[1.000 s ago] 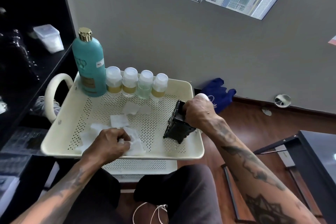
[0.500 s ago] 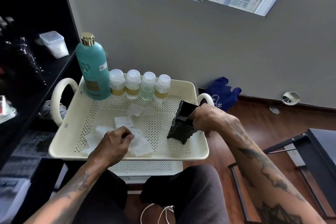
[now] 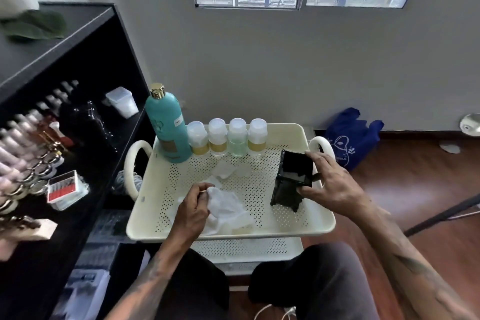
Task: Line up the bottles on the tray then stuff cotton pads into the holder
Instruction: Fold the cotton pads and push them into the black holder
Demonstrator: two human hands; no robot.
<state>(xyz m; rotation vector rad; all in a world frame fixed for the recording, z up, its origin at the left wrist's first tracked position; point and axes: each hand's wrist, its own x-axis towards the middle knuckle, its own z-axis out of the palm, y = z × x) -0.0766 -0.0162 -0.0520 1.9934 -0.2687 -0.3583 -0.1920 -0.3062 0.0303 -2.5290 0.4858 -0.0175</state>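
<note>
1. Cream perforated tray (image 3: pixel 262 232) with loop handles: holds every task item.
2. Along the tray's 12 o'clock wall stands a row in line: one tall teal bottle (image 3: pixel 166 127) with a gold cap at the 10 o'clock corner, then four small clear bottles (image 3: pixel 227 138) with white caps, side by side. Three show yellowish liquid; the third from the teal bottle shows pale green.
3. Black holder (image 3: pixel 292 179): stands tilted at the tray's 3 o'clock side, its open mouth facing up. Interior is dark; contents cannot be determined.
4. Right hand (image 3: pixel 328 184): thumb and fingers curled around the holder, gripping its upper part.
5. Left hand (image 3: pixel 193 206): at the tray's 7 o'clock area, fingertips pinching white cotton pads (image 3: pixel 227 206) from a loose heap.
6. Further loose pads (image 3: pixel 224 171) lie at tray centre.
</note>
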